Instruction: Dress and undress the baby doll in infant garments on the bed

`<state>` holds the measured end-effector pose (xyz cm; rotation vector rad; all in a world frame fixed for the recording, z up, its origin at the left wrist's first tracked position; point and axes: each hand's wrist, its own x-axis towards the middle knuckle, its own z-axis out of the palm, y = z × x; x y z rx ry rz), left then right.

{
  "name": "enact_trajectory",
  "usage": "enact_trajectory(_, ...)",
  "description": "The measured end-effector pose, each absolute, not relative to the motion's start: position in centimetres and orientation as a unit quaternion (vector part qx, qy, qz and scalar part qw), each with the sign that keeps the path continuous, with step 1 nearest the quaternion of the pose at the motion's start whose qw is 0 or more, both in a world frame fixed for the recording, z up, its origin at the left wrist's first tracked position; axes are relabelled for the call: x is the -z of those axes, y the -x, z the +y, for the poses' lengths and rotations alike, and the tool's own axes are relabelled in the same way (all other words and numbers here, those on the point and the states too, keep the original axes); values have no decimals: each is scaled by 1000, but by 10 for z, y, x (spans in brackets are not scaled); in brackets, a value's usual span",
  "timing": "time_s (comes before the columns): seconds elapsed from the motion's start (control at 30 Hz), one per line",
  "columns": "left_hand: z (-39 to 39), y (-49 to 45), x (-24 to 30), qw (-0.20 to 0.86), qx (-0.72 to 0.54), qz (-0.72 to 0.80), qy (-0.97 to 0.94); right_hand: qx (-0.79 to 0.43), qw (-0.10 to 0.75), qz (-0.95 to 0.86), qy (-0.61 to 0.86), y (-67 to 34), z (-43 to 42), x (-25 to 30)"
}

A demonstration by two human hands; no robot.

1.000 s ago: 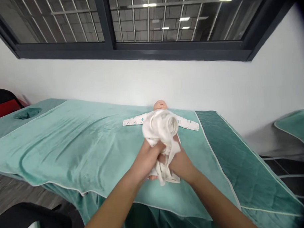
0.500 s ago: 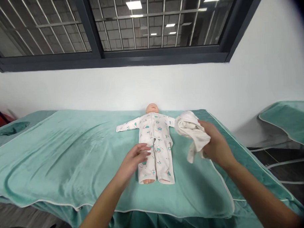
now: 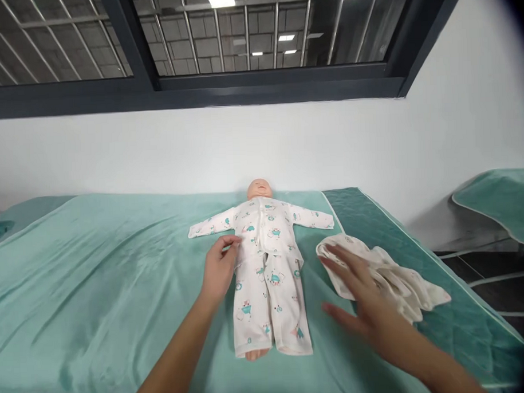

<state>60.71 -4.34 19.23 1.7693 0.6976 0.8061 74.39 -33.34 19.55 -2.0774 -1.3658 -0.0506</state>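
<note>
A baby doll (image 3: 259, 188) lies on its back, arms spread, in a white long-sleeved top (image 3: 267, 222) and matching trousers (image 3: 287, 299) with a small green print. One bare foot shows below a trouser leg. My left hand (image 3: 221, 265) is beside the doll's waist, fingers loosely bent and their tips at the edge of the top; I see nothing held. A crumpled off-white cloth garment (image 3: 389, 272) rests to the right of the doll. My right hand (image 3: 364, 302), slightly blurred, is spread in front of the garment and partly covers it; whether they touch is unclear.
A pale green sheet (image 3: 119, 282) covers the bed, over a darker green cover (image 3: 348, 202) at the right. Behind stands a white wall (image 3: 178, 150) below a dark-framed window (image 3: 250, 94). Another green-covered surface (image 3: 503, 202) is at far right.
My right hand has let go of the crumpled garment, which now lies on the bed right of the doll. My left hand has moved up slightly to the doll's waist. The view has shifted.
</note>
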Motion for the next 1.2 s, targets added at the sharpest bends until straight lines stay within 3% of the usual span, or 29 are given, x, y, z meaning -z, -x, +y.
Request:
enact_trajectory(0.2,5,-710,-196,378,-360,228,-822,-19,540,-428,724,-794,-175,-189)
enact_trajectory(0.27,20,-739,-197,357,-335,223,-843,-33,571,-387,723,-823,-129,-185)
enact_trajectory(0.5,29,-758,-190,383,-302,182,-854,-115,579,-390,707,-849,-97,-172)
enact_trajectory(0.9,27,-754,-191,424,-304,222,-824,-87,488,-457,738,-850,-101,-177)
enact_trajectory(1.2,25,-752,-190,412,-305,217,-831,-72,517,-420,742,-845,-100,-176)
